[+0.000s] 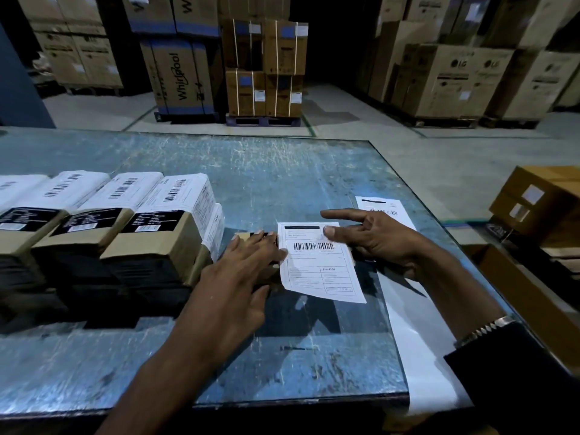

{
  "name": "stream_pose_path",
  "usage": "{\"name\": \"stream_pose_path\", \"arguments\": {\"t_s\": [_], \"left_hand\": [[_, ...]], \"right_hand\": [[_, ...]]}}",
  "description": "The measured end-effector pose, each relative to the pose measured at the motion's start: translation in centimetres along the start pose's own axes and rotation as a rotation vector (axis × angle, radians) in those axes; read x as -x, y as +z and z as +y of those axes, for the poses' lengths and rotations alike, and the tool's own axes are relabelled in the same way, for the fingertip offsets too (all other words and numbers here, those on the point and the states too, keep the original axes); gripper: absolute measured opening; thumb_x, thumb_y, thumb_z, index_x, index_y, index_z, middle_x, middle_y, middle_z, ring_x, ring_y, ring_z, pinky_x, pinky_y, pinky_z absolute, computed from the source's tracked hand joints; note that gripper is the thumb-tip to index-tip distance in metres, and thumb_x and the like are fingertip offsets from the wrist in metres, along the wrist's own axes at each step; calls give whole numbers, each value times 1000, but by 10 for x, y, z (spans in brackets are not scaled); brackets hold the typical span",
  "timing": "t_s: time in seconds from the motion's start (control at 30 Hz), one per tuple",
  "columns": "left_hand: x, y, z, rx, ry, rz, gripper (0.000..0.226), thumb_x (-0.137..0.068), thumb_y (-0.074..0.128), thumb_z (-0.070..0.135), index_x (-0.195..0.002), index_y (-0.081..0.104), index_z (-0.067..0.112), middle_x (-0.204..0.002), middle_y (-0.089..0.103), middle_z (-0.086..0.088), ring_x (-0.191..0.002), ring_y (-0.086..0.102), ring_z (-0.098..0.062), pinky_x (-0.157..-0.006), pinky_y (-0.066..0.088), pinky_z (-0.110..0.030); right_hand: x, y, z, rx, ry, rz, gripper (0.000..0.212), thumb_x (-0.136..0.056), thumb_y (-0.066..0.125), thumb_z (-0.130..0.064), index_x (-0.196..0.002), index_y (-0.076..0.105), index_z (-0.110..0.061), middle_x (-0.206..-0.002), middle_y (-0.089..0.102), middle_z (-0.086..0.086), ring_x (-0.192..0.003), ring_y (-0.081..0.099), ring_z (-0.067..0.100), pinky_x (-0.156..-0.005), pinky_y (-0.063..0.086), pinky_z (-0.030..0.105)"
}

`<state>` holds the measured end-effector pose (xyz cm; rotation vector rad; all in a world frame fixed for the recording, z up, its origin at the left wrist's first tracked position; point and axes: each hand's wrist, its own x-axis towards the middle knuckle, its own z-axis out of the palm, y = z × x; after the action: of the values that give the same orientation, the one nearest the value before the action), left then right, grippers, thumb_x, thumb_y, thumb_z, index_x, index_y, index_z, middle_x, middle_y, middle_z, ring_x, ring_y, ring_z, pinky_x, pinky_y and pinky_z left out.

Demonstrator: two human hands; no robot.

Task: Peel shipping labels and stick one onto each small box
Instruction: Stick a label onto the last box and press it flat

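A white shipping label (317, 262) with a barcode lies over a small brown and black box (243, 237) in the middle of the blue table. My left hand (241, 271) lies flat on that box, its fingers straight and its thumb touching the label's left edge. My right hand (373, 237) hovers over the label's upper right corner, thumb tip on the paper, forefinger stretched out. To the left stands a row of small boxes (153, 237), several of them with labels (185, 191) stuck on top.
Another label sheet (387, 211) lies behind my right hand, and a long white backing sheet (417, 350) runs down to the table's front right edge. Brown cartons (543, 202) stand off the table at right. Tall stacked cartons on pallets (266, 67) fill the warehouse floor behind.
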<state>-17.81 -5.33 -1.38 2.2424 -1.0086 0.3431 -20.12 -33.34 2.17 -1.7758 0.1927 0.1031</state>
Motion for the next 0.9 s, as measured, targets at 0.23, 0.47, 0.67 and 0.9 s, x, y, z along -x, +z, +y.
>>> {"name": "stream_pose_path", "arguments": {"t_s": [0.23,0.47,0.67,0.9], "left_hand": [[1,1,1,58,-18,28,67,-80,83,-2,-138,64,28,-152,51,19,-149,42,-11,-129,25,-40],[0,2,3,58,-42,16,64,-78,83,-5,-134,68,23,-152,57,9,-150,41,-13,-128,23,-37],[0,2,1,72,-31,43,78,-76,84,-7,-133,57,39,-149,59,15,-149,45,-13,-124,35,-52],[-1,5,-4,108,-41,48,68,-74,87,-8,-132,73,26,-150,57,13,-148,44,-9,-126,33,-49]], "right_hand": [[7,-9,2,170,1,-143,89,-71,94,-22,-150,55,-30,-131,75,5,-123,71,18,-113,51,41],[15,-3,-4,195,-19,-204,103,-70,93,-10,-157,45,-38,-134,73,-12,-127,67,7,-112,52,34],[2,9,-4,66,6,-4,71,-88,85,-20,-150,51,-28,-83,81,-14,-85,78,11,-69,58,23],[2,18,-3,237,17,170,99,-59,91,-72,-145,55,-39,-114,81,5,-100,79,19,-100,58,42]]}}
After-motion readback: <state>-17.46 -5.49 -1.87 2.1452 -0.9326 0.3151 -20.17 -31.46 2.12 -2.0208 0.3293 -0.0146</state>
